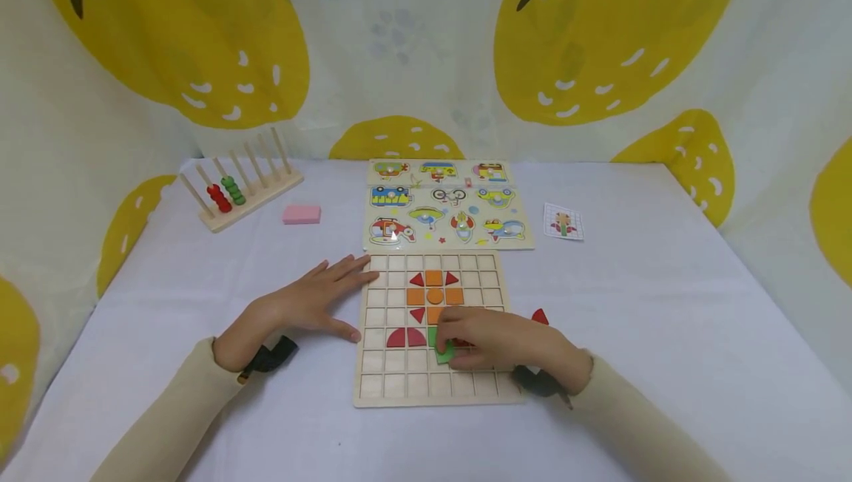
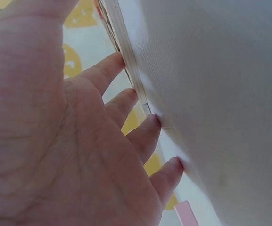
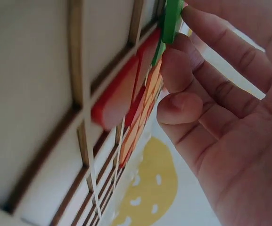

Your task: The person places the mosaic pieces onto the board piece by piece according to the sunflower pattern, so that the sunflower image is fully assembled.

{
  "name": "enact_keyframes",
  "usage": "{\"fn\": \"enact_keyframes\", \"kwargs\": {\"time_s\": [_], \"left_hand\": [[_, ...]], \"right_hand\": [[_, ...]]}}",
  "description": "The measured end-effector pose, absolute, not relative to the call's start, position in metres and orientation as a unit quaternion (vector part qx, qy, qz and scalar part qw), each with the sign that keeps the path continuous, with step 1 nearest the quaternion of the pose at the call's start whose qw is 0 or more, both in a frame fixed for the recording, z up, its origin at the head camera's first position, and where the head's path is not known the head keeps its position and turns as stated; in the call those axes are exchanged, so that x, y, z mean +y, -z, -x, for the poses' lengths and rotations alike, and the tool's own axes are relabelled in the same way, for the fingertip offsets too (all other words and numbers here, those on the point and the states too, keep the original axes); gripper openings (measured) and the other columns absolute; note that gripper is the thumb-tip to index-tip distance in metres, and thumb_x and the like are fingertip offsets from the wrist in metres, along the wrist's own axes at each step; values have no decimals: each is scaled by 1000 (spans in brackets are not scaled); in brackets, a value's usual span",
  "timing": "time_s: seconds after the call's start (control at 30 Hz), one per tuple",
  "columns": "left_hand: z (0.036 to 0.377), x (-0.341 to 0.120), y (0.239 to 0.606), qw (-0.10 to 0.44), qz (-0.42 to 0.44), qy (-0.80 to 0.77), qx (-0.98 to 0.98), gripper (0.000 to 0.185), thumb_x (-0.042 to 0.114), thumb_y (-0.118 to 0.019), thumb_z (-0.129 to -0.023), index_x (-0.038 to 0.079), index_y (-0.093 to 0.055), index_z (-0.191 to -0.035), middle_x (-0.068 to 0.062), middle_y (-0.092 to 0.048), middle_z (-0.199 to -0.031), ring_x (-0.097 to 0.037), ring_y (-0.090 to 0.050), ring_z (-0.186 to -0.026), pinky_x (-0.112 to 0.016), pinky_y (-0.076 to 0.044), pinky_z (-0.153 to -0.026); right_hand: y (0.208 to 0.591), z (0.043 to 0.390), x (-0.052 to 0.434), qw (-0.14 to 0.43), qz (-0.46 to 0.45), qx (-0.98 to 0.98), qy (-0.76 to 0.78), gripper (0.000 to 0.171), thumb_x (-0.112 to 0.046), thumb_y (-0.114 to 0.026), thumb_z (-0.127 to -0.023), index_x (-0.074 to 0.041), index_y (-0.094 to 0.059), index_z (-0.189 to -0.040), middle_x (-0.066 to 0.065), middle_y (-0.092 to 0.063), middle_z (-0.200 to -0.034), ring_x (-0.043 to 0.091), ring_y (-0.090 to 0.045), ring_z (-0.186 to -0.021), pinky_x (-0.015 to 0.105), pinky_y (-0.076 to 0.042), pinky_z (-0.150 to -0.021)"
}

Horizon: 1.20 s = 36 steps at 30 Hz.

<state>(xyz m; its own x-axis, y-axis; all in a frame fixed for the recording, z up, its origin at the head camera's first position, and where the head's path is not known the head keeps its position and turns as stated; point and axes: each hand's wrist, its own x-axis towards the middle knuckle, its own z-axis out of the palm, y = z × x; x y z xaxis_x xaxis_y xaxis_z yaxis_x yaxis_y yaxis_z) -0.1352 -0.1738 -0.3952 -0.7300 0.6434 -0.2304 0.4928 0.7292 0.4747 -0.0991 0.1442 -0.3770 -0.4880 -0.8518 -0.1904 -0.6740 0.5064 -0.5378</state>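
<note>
A wooden grid board [image 1: 409, 386] lies on the white cloth, with orange squares, an orange circle [image 1: 435, 296] and red triangles set in its cells. Two red quarter-circle tiles [image 1: 406, 338] sit side by side lower down. My right hand [image 1: 489, 338] pinches a green tile [image 3: 172, 21], which is slightly tilted over the grid below another green tile [image 1: 433, 336]. Red pieces right of the green column are partly hidden by that hand. With fingers spread, my left hand [image 1: 313, 304] rests along the board's left edge, fingertips [image 2: 119, 61] touching its side.
Behind the board lies a vehicle puzzle [image 1: 459, 238] with knobs. A pattern card [image 1: 563, 222] is at the right, and a loose red piece [image 1: 540, 316] is near my right wrist. A pink block [image 1: 302, 214] and a peg stand [image 1: 256, 197] with red and green beads stand left.
</note>
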Motion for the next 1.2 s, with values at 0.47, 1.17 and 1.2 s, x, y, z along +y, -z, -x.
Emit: {"fn": "enact_keyframes", "kwargs": {"time_s": [0.47,1.17,1.2], "left_hand": [[137,-177,398,187,-313,-190,911,99,59,-76,-75,20,-31,-154,-7,-14,-163,-36,-9,-149,-62,-7,-117],[137,-177,400,191,-318,-207,905,99,57,-77,-75,18,-31,-154,-10,-15,-163,-37,-9,-149,-61,-6,-118],[137,-176,401,192,-317,-206,906,99,57,-77,-74,19,-31,-154,-9,-14,-163,-36,-8,-149,-60,-6,-118]], "right_hand": [[375,98,137,210,486,829,179,13,-16,-74,-87,-13,-70,-99,-6,-57,-100,8,-50,-95,16,-48,-83],[370,100,163,241,414,851,217,17,-18,-70,-91,-22,-69,-108,-11,-55,-110,10,-51,-104,25,-49,-92],[369,101,166,236,412,852,221,17,-17,-70,-91,-21,-70,-107,-10,-56,-109,11,-51,-103,26,-49,-91]]}}
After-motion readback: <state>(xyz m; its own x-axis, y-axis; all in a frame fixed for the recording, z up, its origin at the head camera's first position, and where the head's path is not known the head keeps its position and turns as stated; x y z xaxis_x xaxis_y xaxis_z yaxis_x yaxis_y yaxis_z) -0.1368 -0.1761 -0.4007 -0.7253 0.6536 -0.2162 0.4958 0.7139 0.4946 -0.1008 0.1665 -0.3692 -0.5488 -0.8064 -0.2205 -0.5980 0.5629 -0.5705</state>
